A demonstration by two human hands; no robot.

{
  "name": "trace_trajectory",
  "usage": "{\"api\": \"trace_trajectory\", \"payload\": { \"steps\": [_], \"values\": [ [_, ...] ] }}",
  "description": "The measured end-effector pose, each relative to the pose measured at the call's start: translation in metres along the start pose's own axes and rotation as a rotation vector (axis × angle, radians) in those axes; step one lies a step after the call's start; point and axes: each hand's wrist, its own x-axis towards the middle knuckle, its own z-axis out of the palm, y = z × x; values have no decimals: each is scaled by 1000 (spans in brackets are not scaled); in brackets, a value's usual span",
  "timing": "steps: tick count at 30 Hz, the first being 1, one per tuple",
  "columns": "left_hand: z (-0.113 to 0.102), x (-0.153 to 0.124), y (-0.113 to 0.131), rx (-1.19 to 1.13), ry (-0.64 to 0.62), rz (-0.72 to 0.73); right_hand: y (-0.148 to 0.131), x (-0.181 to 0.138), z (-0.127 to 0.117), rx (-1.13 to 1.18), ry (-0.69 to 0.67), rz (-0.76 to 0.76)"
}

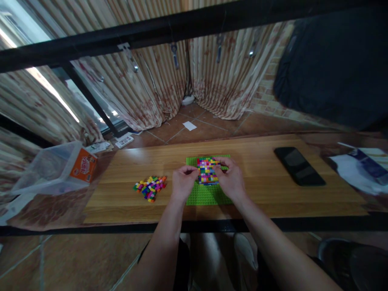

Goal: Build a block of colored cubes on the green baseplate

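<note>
A multicoloured block built of small toy bricks [207, 171] stands on a green studded baseplate [209, 198]. On its right side rests my right hand [232, 178], with the thumb on the near top part and the fingers bent round the far right edge. My left hand [184, 182] is at the block's left edge, thumb and forefinger pinched together. Whatever lies between those fingertips is too small to make out. A loose pile of coloured toy bricks [150, 188] lies on the wooden board to the left of my left hand.
The wooden board [257, 198] carries a black phone-like slab [298, 165] on the right. Beyond its left end sits a clear plastic box [51, 167] with an orange label. White and blue packaging [363, 169] lies off the right end. A black rail [127, 229] runs along the near edge.
</note>
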Motion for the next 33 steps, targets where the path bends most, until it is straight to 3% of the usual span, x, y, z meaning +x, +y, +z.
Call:
{"api": "trace_trajectory", "payload": {
  "steps": [6,10,15,17,19,26,33],
  "values": [
    [-1,-3,-5,80,12,108,-3,1,-3,-1,48,3],
    [-21,0,-1,45,82,147,-25,-5,-3,-93,147,-234],
    [-67,6,9,-89,395,94,-54,-39,26,-74,-163,-461],
    [-81,5,12,-178,472,50,-56,-50,46,-90,-298,-493],
    [-92,2,15,-253,515,34,-55,-55,68,-117,-347,-465],
    [-114,-5,19,-318,542,24,-44,-43,124,-232,-450,-391],
    [-129,-8,22,-358,505,8,-45,-39,138,-378,-505,-322]
  ]
}}
